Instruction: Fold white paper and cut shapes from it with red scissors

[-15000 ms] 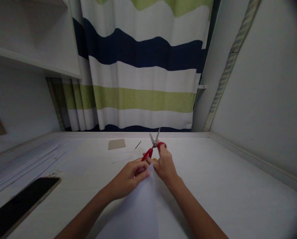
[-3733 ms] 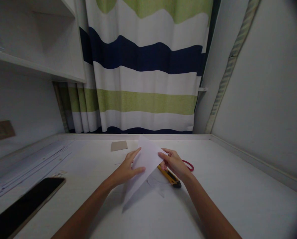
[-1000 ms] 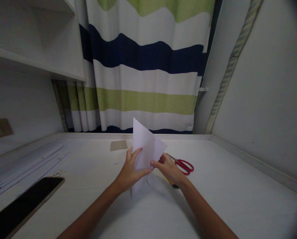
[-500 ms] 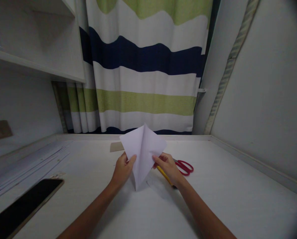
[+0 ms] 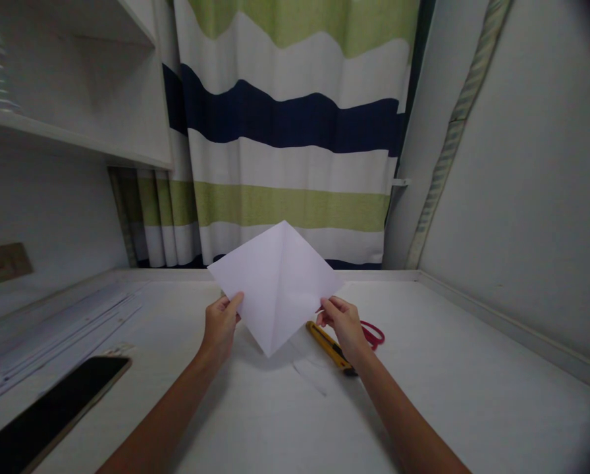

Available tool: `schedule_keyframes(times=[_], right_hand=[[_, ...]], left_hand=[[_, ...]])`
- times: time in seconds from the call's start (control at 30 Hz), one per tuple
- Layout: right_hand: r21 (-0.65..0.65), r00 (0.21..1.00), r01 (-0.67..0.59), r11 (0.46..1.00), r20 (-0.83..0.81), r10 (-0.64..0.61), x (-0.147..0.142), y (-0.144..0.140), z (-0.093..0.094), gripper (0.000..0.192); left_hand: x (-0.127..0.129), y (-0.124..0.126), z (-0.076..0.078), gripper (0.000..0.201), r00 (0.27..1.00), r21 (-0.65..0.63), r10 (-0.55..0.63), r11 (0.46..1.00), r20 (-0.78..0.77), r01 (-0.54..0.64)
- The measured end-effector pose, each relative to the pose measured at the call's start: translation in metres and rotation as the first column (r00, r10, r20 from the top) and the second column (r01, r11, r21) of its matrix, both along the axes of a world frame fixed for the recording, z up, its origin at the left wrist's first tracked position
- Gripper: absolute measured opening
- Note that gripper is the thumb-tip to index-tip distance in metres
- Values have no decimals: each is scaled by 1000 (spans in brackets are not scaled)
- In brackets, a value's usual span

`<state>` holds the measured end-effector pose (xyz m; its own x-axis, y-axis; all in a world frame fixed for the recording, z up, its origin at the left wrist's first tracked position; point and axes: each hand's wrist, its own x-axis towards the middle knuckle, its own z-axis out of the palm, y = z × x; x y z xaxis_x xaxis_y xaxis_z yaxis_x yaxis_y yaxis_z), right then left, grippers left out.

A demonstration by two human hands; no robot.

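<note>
A white sheet of paper (image 5: 280,283), square and turned on its corner, is raised above the white table (image 5: 275,421). A crease runs down its middle from the top corner to the bottom one. My left hand (image 5: 220,322) pinches the lower left edge, thumb in front and fingers behind. On the other side my right hand (image 5: 340,321) pinches the sheet near its right corner. Beneath that hand lies a yellow utility knife (image 5: 328,345). Red-handled scissors (image 5: 374,334) sit just beyond, partly covered by the right hand.
A black phone (image 5: 53,408) lies at the left front, with sheets of paper or plastic (image 5: 62,336) along the left wall. A striped curtain (image 5: 295,164) hangs behind the table. A white shelf (image 5: 78,141) juts out at upper left.
The paper was folded partway along its crease and now lies spread nearly flat. My hands have moved apart, and the paper has risen a little.
</note>
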<state>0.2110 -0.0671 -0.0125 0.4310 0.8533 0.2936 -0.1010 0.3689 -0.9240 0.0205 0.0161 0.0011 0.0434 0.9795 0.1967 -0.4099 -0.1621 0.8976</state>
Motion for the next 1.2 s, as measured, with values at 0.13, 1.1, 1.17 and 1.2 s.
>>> schedule_keyframes(times=[0.13,1.1,1.17,1.2], right_hand=[[23,999,32,999,-18,-32,3,0,0,20],[-41,974,-224,974,19,225,-7,-4,-4,21],[-54,974,-222,974,31,224,-6,-3,-4,21],[-61,974,-222,973,36,225,-6,-3,-4,21]], left_hand=[[0,-3,3,16,999,-9,-19,1000,34,19],[5,-19,9,52,913,40,-405,912,-57,407],[5,-21,11,51,908,57,-414,907,-59,418],[5,-21,11,47,909,70,-408,908,-83,414]])
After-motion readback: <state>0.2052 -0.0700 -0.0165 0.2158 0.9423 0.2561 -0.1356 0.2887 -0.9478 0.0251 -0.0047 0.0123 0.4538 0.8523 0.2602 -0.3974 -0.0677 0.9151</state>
